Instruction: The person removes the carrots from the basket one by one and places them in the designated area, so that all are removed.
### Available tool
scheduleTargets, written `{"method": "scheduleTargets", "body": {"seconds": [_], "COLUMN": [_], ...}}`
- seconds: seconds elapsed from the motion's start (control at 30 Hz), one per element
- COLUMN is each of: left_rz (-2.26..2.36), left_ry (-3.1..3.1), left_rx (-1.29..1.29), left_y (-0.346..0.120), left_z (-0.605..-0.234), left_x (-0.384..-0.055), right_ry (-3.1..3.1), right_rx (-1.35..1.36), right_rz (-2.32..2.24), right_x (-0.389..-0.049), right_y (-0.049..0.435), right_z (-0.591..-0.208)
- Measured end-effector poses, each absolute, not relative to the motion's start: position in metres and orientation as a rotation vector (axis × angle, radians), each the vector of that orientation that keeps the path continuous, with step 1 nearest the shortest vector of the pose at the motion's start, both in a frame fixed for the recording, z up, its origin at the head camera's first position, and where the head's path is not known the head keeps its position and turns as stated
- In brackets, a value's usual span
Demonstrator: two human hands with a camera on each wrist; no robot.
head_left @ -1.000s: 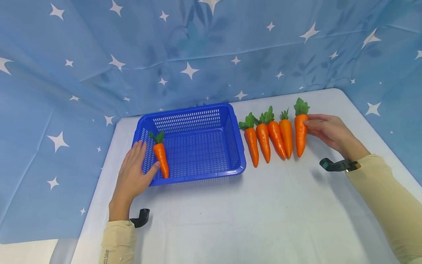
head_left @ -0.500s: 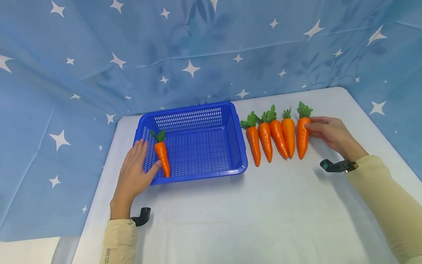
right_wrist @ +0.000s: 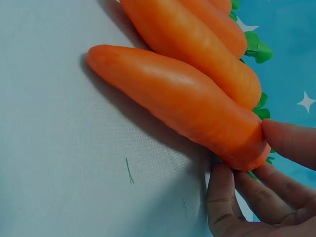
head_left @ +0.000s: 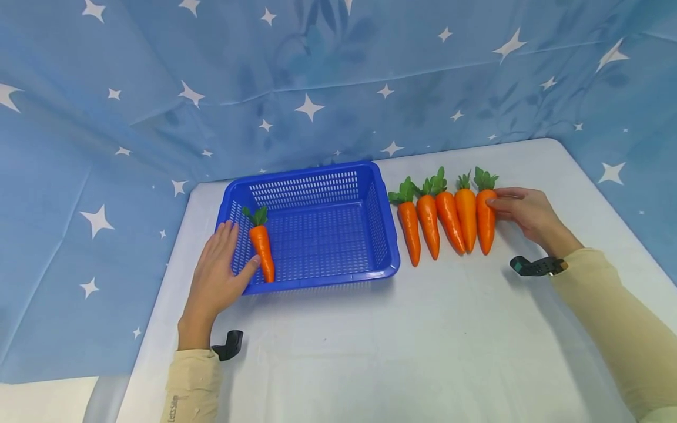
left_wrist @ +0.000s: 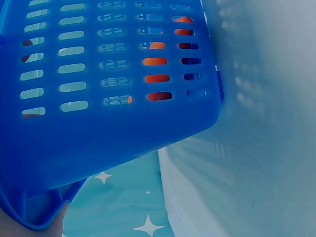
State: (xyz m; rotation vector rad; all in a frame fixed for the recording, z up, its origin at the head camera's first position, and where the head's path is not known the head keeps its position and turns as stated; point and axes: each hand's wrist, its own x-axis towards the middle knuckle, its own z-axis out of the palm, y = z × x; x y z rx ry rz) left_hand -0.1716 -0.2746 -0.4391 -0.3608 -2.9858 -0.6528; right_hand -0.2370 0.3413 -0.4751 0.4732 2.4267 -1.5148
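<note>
In the head view, my left hand (head_left: pixel 213 273) lies over the left front corner of a blue plastic basket (head_left: pixel 317 283). Its fingers are straight along the rim, and its thumb points inward beside an orange carrot (head_left: pixel 262 249) with green leaves. The left wrist view shows the slotted basket wall (left_wrist: pixel 98 133) with orange behind some slots. On the right, my right hand (head_left: pixel 531 212) pinches the rightmost carrot (head_left: pixel 485 220) near its leafy end. The right wrist view has thumb and fingers around the thick end of that carrot (right_wrist: pixel 182 98), which lies against its neighbour (right_wrist: pixel 197 54).
Several other carrots (head_left: pixel 449 217) lie side by side between the basket and my right hand, leaves toward the back. They rest on a white-covered table (head_left: pixel 370 352). A blue star-patterned cloth (head_left: pixel 317 76) hangs behind it.
My right hand has brought the rightmost carrot left and down, closing the gap to the neighbouring carrot. My left hand keeps its place on the basket. The head view has shifted slightly.
</note>
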Motion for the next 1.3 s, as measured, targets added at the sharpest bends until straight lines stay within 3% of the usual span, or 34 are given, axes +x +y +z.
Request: {"method": "scheduleTargets", "body": {"seconds": [0.77, 1.3], "left_rz": [-0.653, -0.661], "left_ry": [-2.983, -2.998], "left_rx": [-0.364, -0.336], "left_y": [-0.273, -0.274], "left_z": [-0.439, -0.438], "left_x": [-0.174, -0.173], "right_ry": [2.475, 2.495], "right_rx": [0.515, 0.654], "right_rz": [-1.456, -1.786], "right_x": [-0.24, -0.244], "right_y": [0.35, 0.344], "right_z": [-0.479, -0.468]}}
